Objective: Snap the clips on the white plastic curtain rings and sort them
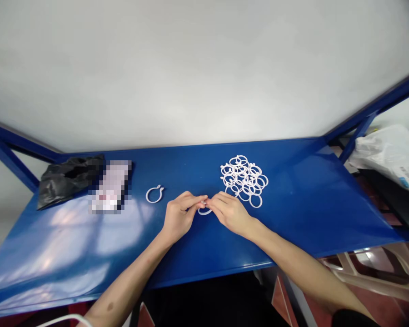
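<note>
My left hand [180,215] and my right hand [229,211] meet over the middle of a blue table [293,213]. Both pinch one white plastic ring [204,210] between their fingertips; its lower arc shows below the fingers. A pile of several white rings [244,179] lies just beyond my right hand. One single white ring [154,194] lies apart on the table, left of my left hand.
A crumpled black plastic bag [68,179] sits at the back left, with a blurred-out flat object [111,186] next to it. A white plastic package [393,154] lies on a shelf at the right. A white wall stands behind the table.
</note>
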Demonstrator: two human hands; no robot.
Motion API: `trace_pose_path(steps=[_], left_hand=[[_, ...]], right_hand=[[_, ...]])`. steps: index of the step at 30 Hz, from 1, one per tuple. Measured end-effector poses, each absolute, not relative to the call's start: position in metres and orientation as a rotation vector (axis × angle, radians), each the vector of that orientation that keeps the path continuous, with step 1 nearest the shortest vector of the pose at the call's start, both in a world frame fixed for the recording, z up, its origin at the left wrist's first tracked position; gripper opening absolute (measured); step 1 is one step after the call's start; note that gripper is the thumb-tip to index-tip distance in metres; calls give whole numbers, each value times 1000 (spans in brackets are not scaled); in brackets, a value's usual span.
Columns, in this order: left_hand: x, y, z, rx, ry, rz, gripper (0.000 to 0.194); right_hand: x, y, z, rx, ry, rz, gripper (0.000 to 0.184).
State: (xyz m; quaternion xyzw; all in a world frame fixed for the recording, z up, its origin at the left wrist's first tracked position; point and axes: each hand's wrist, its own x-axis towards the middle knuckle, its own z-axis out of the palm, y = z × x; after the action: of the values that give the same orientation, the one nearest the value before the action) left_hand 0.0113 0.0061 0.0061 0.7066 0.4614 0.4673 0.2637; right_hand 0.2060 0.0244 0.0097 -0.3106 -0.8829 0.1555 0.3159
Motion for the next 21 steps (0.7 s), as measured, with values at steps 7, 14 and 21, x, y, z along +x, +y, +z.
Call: trace_pose_path(steps=[7,14,21], left_hand=[[-16,18,24,2177,1662,1030,35],[-67,28,18,2313,2231,351,37],[-61,28,8,2318,2082,559,19]], right_hand=[[229,47,21,-1168,-2303,121,26],[270,66,29,-1343,-2220,-19,25],[266,64,35,-1374,-2124,-45,24]])
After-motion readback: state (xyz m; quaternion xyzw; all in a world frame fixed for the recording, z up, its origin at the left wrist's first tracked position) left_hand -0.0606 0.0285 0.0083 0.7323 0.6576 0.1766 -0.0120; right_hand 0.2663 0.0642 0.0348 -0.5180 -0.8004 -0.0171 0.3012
